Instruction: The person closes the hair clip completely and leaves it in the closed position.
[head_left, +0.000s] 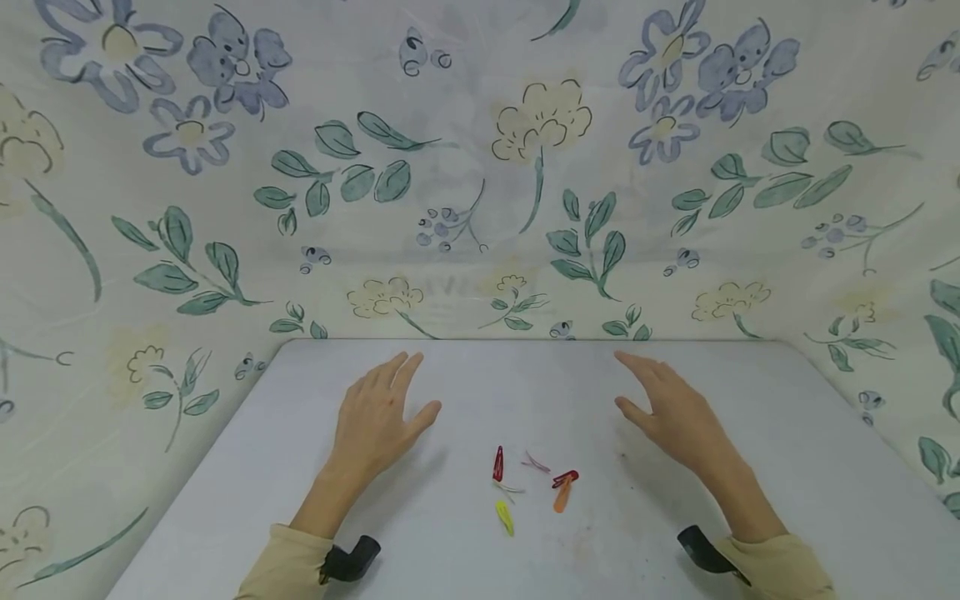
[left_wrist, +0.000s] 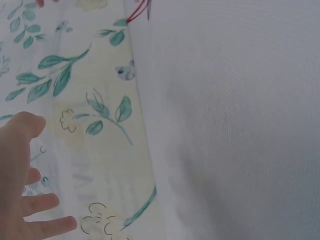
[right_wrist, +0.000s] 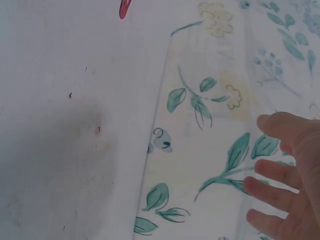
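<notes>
Both hands hover over the white table, apart from each other and holding nothing. My left hand (head_left: 378, 417) has its fingers spread and thumb out; in the left wrist view its fingertips (left_wrist: 42, 202) show at the left edge. On the other side, my right hand (head_left: 675, 417) is held the same way. Between and nearer than the hands lie several small hair clips: a red clip (head_left: 498, 463), a pale clip (head_left: 508, 488), a yellow clip (head_left: 505, 517), a pink clip (head_left: 536, 462), and a dark red clip (head_left: 567, 477) overlapping an orange clip (head_left: 562, 497).
The white table (head_left: 525, 392) ends at a straight back edge. Behind it and at the sides hangs a flowered cloth (head_left: 465, 250). Each wrist carries a black camera mount (head_left: 351, 558) by a beige sleeve (head_left: 288, 567). Small dark specks mark the table on the right.
</notes>
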